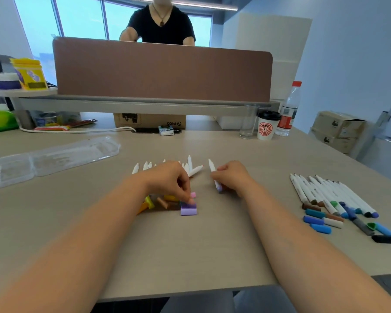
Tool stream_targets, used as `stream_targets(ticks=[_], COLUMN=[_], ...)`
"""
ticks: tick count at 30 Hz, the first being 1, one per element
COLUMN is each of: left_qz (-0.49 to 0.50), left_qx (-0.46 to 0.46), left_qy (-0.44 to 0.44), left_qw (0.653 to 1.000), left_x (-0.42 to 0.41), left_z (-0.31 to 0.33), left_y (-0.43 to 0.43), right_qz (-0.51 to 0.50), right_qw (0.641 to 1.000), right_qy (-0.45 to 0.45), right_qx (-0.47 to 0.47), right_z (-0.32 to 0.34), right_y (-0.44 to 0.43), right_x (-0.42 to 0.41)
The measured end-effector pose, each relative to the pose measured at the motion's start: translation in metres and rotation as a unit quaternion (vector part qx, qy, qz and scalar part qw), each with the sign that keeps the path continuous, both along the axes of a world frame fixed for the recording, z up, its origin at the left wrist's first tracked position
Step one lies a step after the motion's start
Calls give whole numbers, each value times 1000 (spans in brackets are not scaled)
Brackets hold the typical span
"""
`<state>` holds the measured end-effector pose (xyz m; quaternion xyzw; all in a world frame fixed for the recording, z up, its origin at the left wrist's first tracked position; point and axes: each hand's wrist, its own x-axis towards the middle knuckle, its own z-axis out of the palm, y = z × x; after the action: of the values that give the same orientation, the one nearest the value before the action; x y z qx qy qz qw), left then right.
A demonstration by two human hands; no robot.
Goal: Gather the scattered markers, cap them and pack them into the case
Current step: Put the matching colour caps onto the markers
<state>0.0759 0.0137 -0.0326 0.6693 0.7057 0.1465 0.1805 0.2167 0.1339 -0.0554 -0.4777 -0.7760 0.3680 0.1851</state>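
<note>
Marker [212, 168] sits gripped in my curled right hand [234, 177]; my left hand [169, 180] pinches a purple cap [187, 205] on the table [190, 256].

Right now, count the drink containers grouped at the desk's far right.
3: a clear glass, a black-lidded paper cup right of it, and a red-capped plastic bottle rightmost, partly behind the cup. None looks hidden.

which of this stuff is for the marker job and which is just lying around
Job: marker gripped in right hand; purple cap pinched by left hand; loose caps; uncapped markers; markers at right; clear case.

Lying about: paper cup, water bottle, glass, cardboard box.
</note>
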Motion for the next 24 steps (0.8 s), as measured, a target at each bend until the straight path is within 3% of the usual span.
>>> stream_targets(ticks=[2,5,16,18,20,24], left_qz=[-14,-35,-62,-49,12,177], left_qx=[-14,-25,11,17,60,177], left_qy=[-6,-7,102,63,-32,-264], left_qw=[1000,999,993,997,998,932], left_x=[3,7,4,2,-1,-16], left_z=[-3,-1,-9,-10,-8,-4], left_y=[-3,-6,-5,-5,-7,-5], right_qz=[-3,11,34,27,25,28], right_qw=[990,974,972,968,963,967], right_qy=[115,182,193,205,218,207], right_qx=[-81,-136,-129,-141,-154,-144], right_z=[-1,-4,-2,-1,-1,-2], right_y=[1,0,-8,-8,-8,-9], right_x=[4,3,-3,-2,-3,-6])
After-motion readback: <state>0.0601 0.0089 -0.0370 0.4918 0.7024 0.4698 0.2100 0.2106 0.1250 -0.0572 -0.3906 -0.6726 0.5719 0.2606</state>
